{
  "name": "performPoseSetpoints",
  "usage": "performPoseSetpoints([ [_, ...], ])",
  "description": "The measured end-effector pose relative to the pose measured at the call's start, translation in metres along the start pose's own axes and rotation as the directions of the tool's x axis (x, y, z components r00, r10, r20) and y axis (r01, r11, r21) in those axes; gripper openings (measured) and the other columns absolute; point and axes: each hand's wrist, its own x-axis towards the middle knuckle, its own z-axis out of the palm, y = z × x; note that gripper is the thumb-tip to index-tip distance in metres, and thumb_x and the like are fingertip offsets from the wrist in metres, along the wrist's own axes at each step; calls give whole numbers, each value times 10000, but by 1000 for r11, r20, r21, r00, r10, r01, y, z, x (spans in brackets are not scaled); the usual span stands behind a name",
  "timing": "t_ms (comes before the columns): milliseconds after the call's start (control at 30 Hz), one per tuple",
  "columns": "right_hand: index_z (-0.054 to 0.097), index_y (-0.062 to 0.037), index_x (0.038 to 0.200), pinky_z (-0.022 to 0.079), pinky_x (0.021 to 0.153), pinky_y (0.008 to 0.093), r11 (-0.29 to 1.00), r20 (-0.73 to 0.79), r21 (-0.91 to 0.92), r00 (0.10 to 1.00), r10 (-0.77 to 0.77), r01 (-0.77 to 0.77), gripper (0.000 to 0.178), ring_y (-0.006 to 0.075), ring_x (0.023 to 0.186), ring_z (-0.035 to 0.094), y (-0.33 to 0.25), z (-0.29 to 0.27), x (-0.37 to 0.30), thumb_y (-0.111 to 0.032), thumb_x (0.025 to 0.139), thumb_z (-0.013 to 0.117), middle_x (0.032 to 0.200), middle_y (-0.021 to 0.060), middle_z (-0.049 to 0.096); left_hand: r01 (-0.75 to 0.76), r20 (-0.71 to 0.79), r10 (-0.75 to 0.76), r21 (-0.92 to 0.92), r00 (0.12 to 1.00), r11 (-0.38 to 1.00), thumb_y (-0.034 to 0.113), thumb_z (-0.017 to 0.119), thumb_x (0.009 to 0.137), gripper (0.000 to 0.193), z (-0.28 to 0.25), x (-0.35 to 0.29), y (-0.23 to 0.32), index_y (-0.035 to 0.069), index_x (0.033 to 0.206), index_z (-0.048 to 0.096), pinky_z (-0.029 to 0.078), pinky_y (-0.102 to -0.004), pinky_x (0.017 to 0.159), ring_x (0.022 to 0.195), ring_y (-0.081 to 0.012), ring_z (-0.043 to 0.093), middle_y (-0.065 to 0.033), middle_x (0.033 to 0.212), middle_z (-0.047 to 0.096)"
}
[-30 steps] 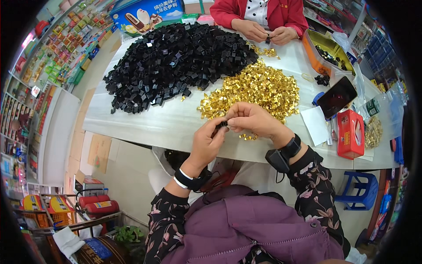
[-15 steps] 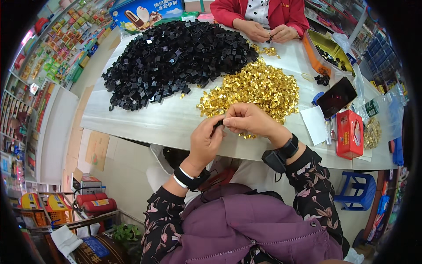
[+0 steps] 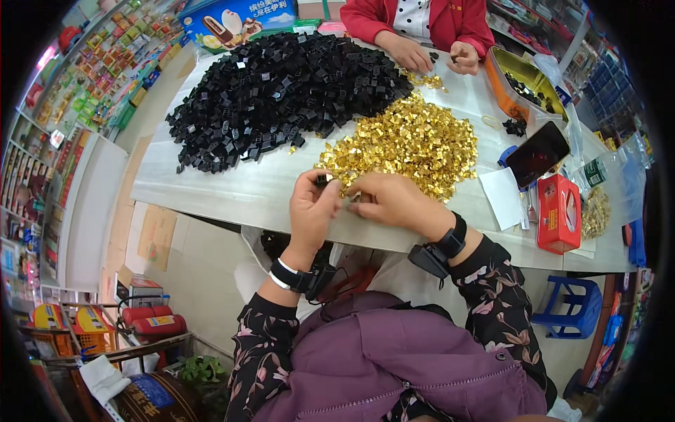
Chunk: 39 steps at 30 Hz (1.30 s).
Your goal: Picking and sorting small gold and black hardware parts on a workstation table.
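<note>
My left hand (image 3: 311, 207) pinches a small square black plastic piece (image 3: 323, 180) between thumb and fingers, just above the table. A bit of gold shows beside that piece. To its right, my right hand (image 3: 394, 200) is curled palm down at the near edge of a heap of small gold metal pieces (image 3: 422, 144). Its thumb and fingertips come together, and whatever lies between them is too small to make out. The two hands are a little apart. Beyond them, a large pile of black plastic pieces (image 3: 274, 98) spreads over the white table (image 3: 232, 193).
Across the table, a person in a red jacket (image 3: 464, 17) handles small pieces. On the right are an orange-rimmed tin (image 3: 503, 88), a phone (image 3: 538, 156), white paper (image 3: 501, 197) and a red tin (image 3: 560, 214). A blue stool (image 3: 569, 306) stands below; shelves (image 3: 53, 183) line the left.
My hands, which met around a black piece, have separated. The left went left and slightly up with a black piece; the right stayed by the gold heap. The other person's hands also parted.
</note>
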Motion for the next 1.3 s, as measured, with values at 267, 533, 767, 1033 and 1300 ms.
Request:
performPoseSetpoints([
  [267, 617, -43, 889, 475, 566, 265, 982, -45, 186, 998, 51, -42, 147, 85, 654, 584, 0, -13, 1, -184, 847, 633, 726, 17, 612, -330, 200, 267, 435, 943, 838, 50, 612, 850, 205, 6, -2, -12, 20, 1037, 535, 384, -186, 517, 575, -34, 460, 4, 741, 538],
  [533, 607, -46, 889, 444, 552, 203, 630, 127, 733, 961, 244, -256, 163, 45, 636, 528, -11, -21, 5, -208, 876, 609, 743, -24, 589, -161, 289, 50, 377, 956, 912, 35, 588, 857, 243, 7, -7, -8, 15, 1098, 569, 407, -182, 532, 626, -31, 521, -10, 810, 590],
  [767, 604, -59, 865, 443, 569, 194, 740, 35, 629, 960, 279, -238, 153, 41, 655, 525, -1, -14, 3, -212, 879, 600, 752, -27, 582, -105, 213, 51, 251, 976, 962, 41, 526, 906, 274, 5, -9, -9, 31, 1179, 535, 448, -178, 554, 709, -71, 601, -35, 919, 640],
  [1033, 609, -58, 813, 417, 537, 188, 679, 117, 663, 940, 322, -315, 194, 26, 616, 498, 0, -11, 4, -241, 876, 615, 691, -36, 558, -190, 262, 90, 389, 961, 902, 19, 519, 900, 269, 9, -10, -6, 35, 1165, 558, 478, -192, 608, 735, -76, 609, -41, 906, 639],
  [1300, 612, -59, 806, 392, 524, 201, 806, 77, 533, 963, 257, -258, 200, 36, 602, 473, 6, -14, 2, -246, 876, 617, 686, -39, 556, -274, 302, 120, 539, 946, 797, -1, 529, 884, 256, 9, -8, -9, 7, 1137, 569, 507, -218, 647, 726, -83, 613, -48, 893, 636],
])
